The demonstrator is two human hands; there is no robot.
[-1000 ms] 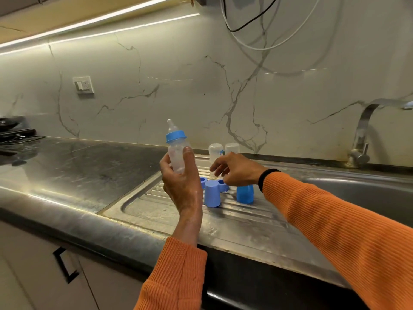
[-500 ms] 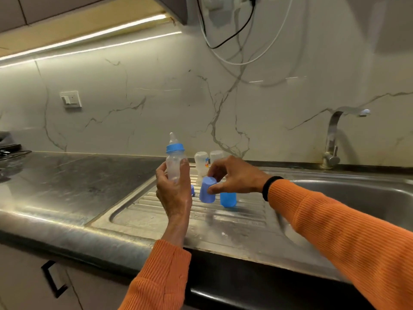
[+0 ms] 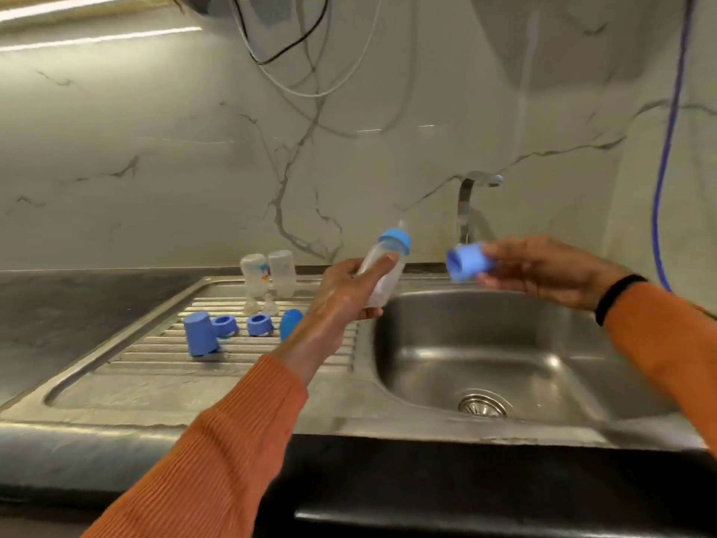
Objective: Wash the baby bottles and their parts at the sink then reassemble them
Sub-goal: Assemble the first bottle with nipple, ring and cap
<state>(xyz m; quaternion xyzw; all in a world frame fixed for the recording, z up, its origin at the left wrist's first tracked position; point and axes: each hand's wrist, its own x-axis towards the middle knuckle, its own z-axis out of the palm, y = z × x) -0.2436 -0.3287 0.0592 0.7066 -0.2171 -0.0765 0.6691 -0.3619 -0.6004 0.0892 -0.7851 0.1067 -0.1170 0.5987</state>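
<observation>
My left hand (image 3: 341, 293) grips a clear baby bottle (image 3: 382, 271) with a blue collar and teat, tilted toward the right over the sink's left rim. My right hand (image 3: 543, 269) pinches a blue cap (image 3: 465, 262), its open end facing left, a short gap from the bottle's top, above the sink basin (image 3: 485, 343). On the ribbed drainboard (image 3: 163, 355) stand two clear bottle bodies (image 3: 267, 271) upside down, two clear teats (image 3: 260, 304), a blue cap (image 3: 200, 333), two blue collars (image 3: 242, 325) and another blue cap (image 3: 290, 322) partly behind my left wrist.
A steel tap (image 3: 469, 205) rises behind the basin. Dark stone counter (image 3: 58, 304) lies left of the drainboard. Cables (image 3: 295, 44) hang on the marble wall, and a blue cord (image 3: 665, 149) runs down at the right.
My right hand picked a blue cap off the drainboard and carried it right over the basin. My left hand moved the bottle right and tilted it. The view swung toward the sink.
</observation>
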